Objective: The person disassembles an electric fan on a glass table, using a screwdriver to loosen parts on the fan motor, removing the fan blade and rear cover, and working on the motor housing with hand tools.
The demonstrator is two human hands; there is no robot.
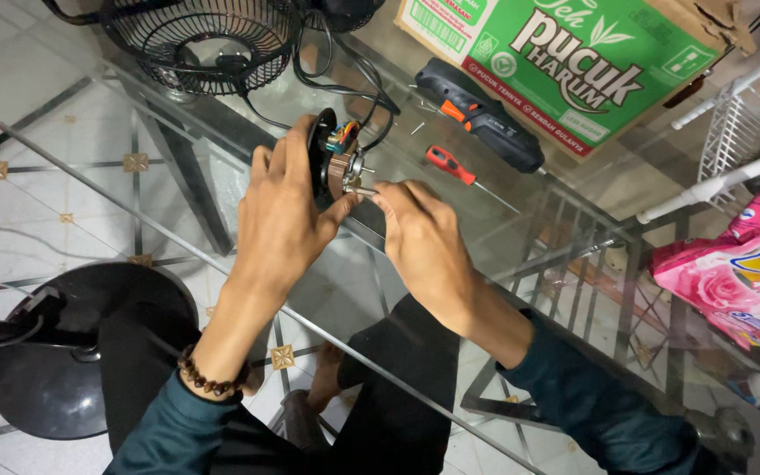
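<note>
Two dark teal sleeves come up from the bottom edge, the left wrist wearing a brown bead bracelet (207, 378). The left hand (281, 220) is wrapped around a small fan motor (338, 164), fingers over the back of its black round plate and the thumb pressed against the brown body, so the motor is held on edge just above the glass desk (521, 237). The right hand (422, 242) comes in from the other side, thumb and forefinger pinched together on the thin metal shaft (364, 188) that sticks out of the motor toward it (whether a small part sits between the fingertips cannot be told).

A black cable (345, 88) runs from the motor away past the left hand to a black wire fan guard (204, 44) lying beyond it. Beyond the right hand lie a red-handled screwdriver (452, 165) and, farther off, a black and orange electric screwdriver (478, 114), just beside a green cardboard box (565, 62). To the right of the right hand, well apart, sit a pink plastic bag (741, 264) and a white wire rack (732, 132). Under the glass, below the left forearm, stands a round black fan base (72, 352) on the tiled floor (28, 193).
</note>
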